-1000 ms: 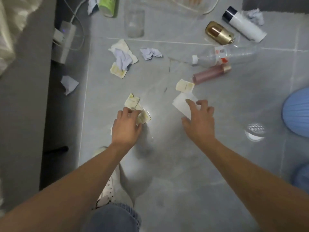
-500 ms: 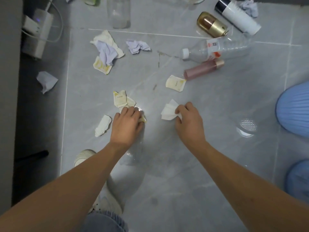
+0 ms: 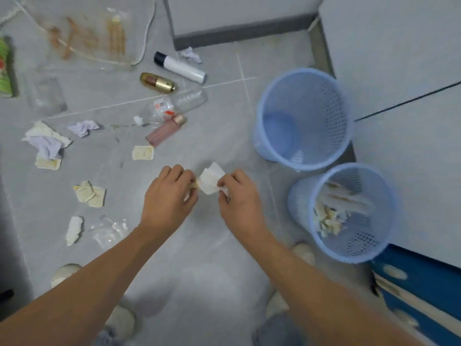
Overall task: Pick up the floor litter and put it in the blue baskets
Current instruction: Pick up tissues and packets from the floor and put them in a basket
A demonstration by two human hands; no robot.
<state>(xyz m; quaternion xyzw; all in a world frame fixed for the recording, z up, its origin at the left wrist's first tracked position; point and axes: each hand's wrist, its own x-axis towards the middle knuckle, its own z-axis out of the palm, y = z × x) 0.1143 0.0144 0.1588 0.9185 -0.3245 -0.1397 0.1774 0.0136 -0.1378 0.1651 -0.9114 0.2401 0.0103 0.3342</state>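
Two bare hands gathering crumpled paper scraps above grey tile floor.

Left hand (image 3: pixel 167 196) and right hand (image 3: pixel 240 196) pinching one white crumpled paper wad (image 3: pixel 210 180) between fingertips, likely bundling for the paper-filled blue mesh basket (image 3: pixel 374 242) nearby; empty blue mesh basket (image 3: pixel 270 141) behind; torn cream scraps (image 3: pixel 89 194) remaining left.

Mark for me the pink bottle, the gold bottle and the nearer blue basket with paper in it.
pink bottle (image 3: pixel 164 131), head view, middle of its body.
gold bottle (image 3: pixel 157 82), head view, middle of its side.
nearer blue basket (image 3: pixel 299 211), head view, outer mesh wall on its left.
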